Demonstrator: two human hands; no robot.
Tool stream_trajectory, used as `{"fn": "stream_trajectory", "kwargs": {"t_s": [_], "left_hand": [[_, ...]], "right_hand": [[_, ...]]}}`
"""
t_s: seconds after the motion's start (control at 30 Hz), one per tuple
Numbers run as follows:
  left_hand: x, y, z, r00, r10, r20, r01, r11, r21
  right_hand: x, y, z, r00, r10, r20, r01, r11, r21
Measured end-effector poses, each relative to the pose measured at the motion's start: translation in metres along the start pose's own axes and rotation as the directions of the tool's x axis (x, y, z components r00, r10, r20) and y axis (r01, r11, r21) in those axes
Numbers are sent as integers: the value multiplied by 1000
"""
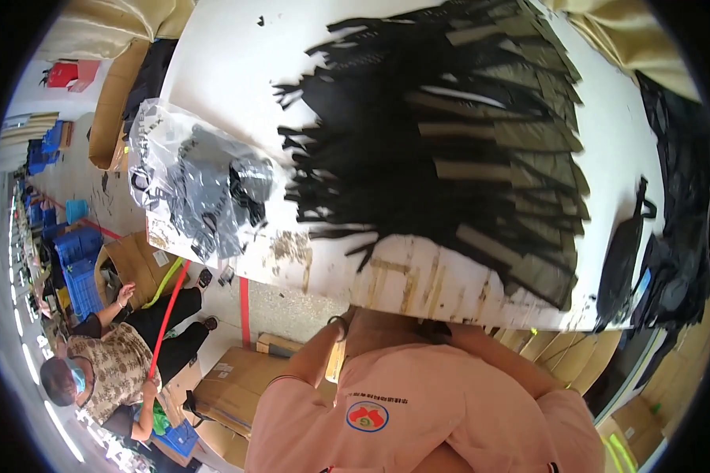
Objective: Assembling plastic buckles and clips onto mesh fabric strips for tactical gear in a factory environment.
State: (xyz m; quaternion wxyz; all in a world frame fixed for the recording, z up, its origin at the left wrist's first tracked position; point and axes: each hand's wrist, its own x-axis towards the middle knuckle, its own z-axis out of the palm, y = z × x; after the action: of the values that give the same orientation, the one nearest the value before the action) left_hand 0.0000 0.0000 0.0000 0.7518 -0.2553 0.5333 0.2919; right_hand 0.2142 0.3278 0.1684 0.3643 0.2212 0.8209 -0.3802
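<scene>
Your forearms, in pink sleeves (418, 394), rise from the lower edge and bend inward toward the near edge of the bench (229, 71). Both hands pass under that edge or behind your own arms, so you cannot tell whether they are spread, closed or holding anything.

The large heap of black straps and olive-tan strips (450, 150) lies nearest your hands, on the middle and right of the bench. It runs from the far edge to the near edge, where its strips overhang just above your wrists.

A clear plastic bag of dark parts (197, 185) sits at the near-left corner, just beside the heap and partly over the edge. A black pouch (619, 264) lies at the near-right corner.

Bare white surface remains along the far-left part of the bench. The near edge is worn and stained brown.

Below left, brown cardboard cartons (229, 386) stand on the floor beside a seated person (110, 363); blue crates (75, 264) stand further left.
</scene>
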Motion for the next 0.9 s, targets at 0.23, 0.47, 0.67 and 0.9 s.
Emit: {"fn": "stream_trajectory", "kwargs": {"t_s": [0.23,0.47,0.67,0.9], "left_hand": [[-61,106,21,680,723,122,-732,681,41],[-165,77,99,533,674,512,-790,613,15],[-168,37,120,481,710,514,-760,630,-159],[-164,15,84,487,827,281,-843,529,-96]], "right_hand": [[-14,-15,-17,978,-79,-193,77,997,-18],[-75,-70,-15,932,-149,-330,127,988,-86],[-89,-106,45,891,-262,-372,214,963,-166],[-106,-130,74,607,-212,-766,212,972,-101]]}}
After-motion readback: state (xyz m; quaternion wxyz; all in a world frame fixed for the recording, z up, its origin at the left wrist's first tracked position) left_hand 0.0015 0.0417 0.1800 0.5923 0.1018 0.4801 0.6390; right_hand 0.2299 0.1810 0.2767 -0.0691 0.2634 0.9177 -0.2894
